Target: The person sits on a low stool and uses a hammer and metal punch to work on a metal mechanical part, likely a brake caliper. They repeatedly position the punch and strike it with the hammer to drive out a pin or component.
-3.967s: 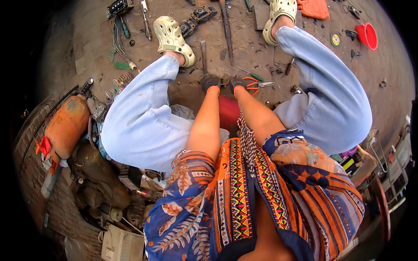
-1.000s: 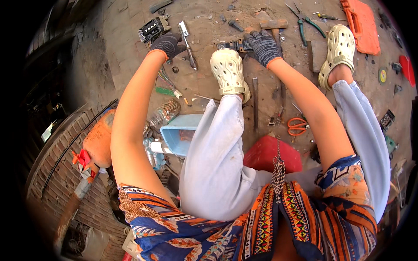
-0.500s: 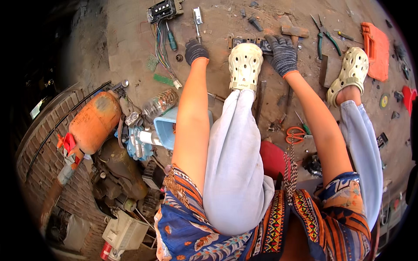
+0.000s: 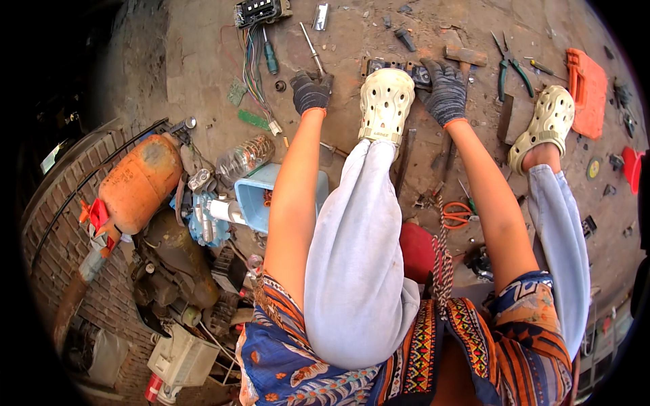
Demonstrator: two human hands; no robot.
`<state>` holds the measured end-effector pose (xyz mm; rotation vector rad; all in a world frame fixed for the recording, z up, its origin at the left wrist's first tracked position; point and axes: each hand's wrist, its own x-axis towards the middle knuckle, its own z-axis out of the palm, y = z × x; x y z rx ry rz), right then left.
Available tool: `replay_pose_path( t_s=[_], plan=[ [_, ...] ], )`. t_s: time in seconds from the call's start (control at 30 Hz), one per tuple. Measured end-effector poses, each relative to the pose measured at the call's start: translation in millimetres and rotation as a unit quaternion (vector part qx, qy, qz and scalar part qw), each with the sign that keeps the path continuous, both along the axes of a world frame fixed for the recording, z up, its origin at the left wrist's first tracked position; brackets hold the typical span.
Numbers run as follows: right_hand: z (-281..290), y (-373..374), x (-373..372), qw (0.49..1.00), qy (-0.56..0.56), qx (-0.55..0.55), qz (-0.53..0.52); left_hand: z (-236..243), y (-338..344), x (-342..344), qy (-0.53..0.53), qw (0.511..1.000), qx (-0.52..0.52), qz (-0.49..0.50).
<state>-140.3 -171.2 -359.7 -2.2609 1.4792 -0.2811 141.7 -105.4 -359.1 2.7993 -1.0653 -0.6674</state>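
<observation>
The left hand [image 4: 311, 93], covered by a dark glove with an orange cuff, was placed at the lower end of a metal rod [image 4: 312, 49], and its grip was closed around that end. The rod was tilted on the floor [image 4: 186, 61], its free end pointed away from the person, with a shiny metal piece [image 4: 321, 17] lying just beyond it. A dark metal part [image 4: 420, 76] was partly hidden by the left shoe [image 4: 386, 105]. Its right end was touched by the gloved right hand [image 4: 445, 93]; whether that grip was clamped on it or merely laid against it could not be told. A hammer [image 4: 466, 55] was set just beside the right hand, and green-handled pliers [image 4: 512, 68] were left farther right, near an orange case [image 4: 586, 91]. To the left of the rod, a green screwdriver [image 4: 271, 59] was laid beside a bundle of wires [image 4: 252, 64]. A blue bin [image 4: 250, 196] was partly covered by the left forearm.
</observation>
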Motion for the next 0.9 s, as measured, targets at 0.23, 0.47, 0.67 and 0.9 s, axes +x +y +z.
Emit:
replay_pose_path(
  t_s=[0.23,0.47,0.67,0.9],
  plan=[
    [-9,2,-2,0.999,-0.015,0.038,-0.008,8,5,-2,-0.078,0.995,-0.057,-0.019],
    [-12,3,-4,1.000,0.006,0.015,-0.008,91,41,-4,-0.034,0.944,-0.326,-0.036],
    [-14,5,-1,1.000,-0.026,0.004,-0.014,133,43,-17,0.124,0.943,-0.302,-0.063],
    [-11,0,15,0.975,0.191,0.115,0.004,149,22,-49,0.236,0.895,-0.379,0.014]
  ],
)
